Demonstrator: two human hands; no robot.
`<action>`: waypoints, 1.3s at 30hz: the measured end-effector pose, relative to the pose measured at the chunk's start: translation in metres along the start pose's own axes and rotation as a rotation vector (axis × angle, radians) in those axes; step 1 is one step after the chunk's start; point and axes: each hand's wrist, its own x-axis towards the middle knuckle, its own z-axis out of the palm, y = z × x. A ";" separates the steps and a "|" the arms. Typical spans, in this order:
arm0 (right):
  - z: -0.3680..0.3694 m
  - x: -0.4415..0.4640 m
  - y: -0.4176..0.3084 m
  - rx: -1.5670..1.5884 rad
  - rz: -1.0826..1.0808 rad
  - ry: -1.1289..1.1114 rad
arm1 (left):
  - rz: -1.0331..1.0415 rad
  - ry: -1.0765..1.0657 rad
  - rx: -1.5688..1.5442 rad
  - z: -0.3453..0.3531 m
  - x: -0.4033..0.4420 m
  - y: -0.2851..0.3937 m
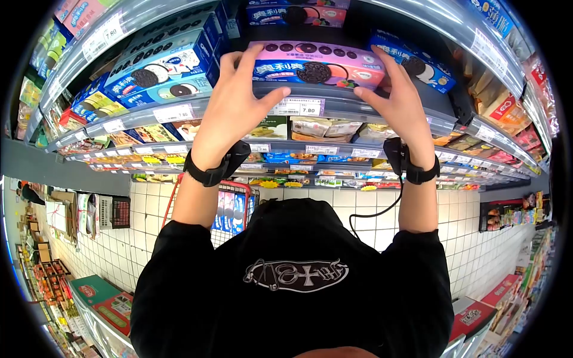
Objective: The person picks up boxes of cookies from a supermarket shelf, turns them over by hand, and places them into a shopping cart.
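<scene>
A pink and blue box of Oreo cookies lies lengthwise at the front of the upper shelf, between my two hands. My left hand bends its fingers over the box's left end, with the thumb stretched out near the price tag. At the right end, my right hand has its fingers against the box's side and the thumb in front of the lower corner. Both hands hold the box from its ends. Black bands circle both wrists.
Blue Oreo boxes are stacked to the left, and another blue box lies to the right. Behind is one more Oreo box. Lower shelves hold packaged snacks. A red-framed cart with blue packages stands below left on the tiled floor.
</scene>
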 end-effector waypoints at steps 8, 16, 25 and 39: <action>0.008 -0.002 0.008 0.211 0.014 0.049 | 0.141 0.183 -0.085 0.012 -0.006 -0.008; -0.001 -0.045 -0.014 0.591 -0.321 0.326 | 0.275 0.579 -0.859 0.019 -0.051 -0.004; 0.017 -0.090 0.021 0.793 -0.221 0.104 | 0.028 0.395 -1.064 0.047 -0.108 -0.007; 0.016 -0.099 0.043 0.836 0.096 -0.368 | -0.280 0.448 -1.529 0.083 -0.126 0.033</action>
